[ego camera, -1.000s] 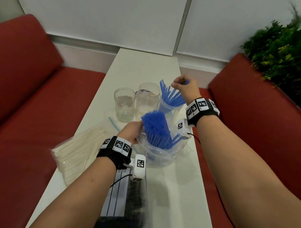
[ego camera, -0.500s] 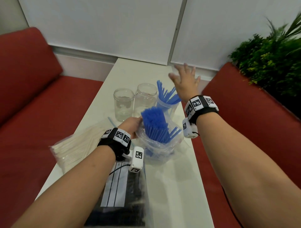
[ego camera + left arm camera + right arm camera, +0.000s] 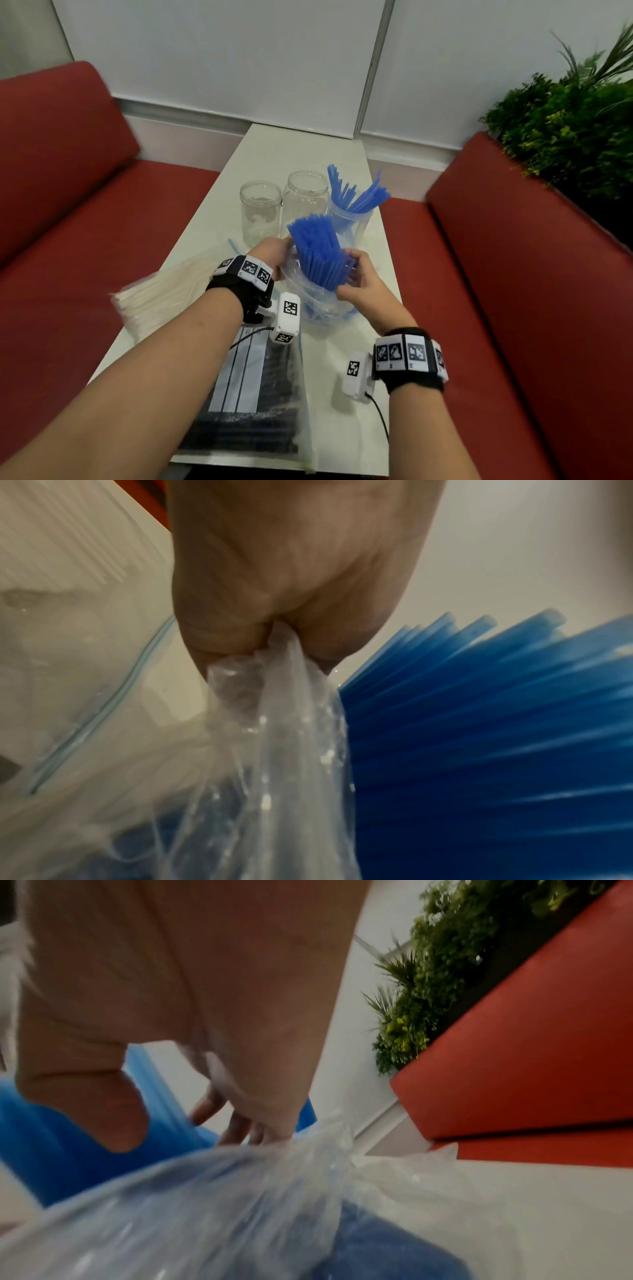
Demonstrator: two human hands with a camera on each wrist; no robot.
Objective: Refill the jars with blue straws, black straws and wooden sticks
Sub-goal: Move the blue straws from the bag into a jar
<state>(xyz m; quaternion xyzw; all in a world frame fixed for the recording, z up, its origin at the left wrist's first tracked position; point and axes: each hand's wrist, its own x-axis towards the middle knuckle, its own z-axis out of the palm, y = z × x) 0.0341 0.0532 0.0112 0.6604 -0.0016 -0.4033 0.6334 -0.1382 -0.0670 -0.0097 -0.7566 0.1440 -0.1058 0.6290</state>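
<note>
A thick bundle of blue straws (image 3: 317,248) stands up out of a clear plastic bag (image 3: 318,308) at mid-table. My left hand (image 3: 277,250) grips the bag's bunched left edge; in the left wrist view the plastic (image 3: 274,737) comes out of my fist (image 3: 291,588) beside the straws (image 3: 479,723). My right hand (image 3: 349,274) curls round the bundle from the right, thumb on the straws (image 3: 68,1150). Behind stand two empty clear jars (image 3: 260,212) (image 3: 306,202) and a third jar (image 3: 352,222) holding several blue straws.
A bag of pale wooden sticks (image 3: 164,305) lies at the table's left edge. A zip bag of black straws (image 3: 253,411) lies under my left forearm near the front edge. Red sofas (image 3: 513,274) flank the narrow white table (image 3: 342,428); a plant (image 3: 565,130) stands far right.
My right hand let go of straws at the third jar, lifted open, then came back down to the bundle in the bag. The left hand kept hold of the bag.
</note>
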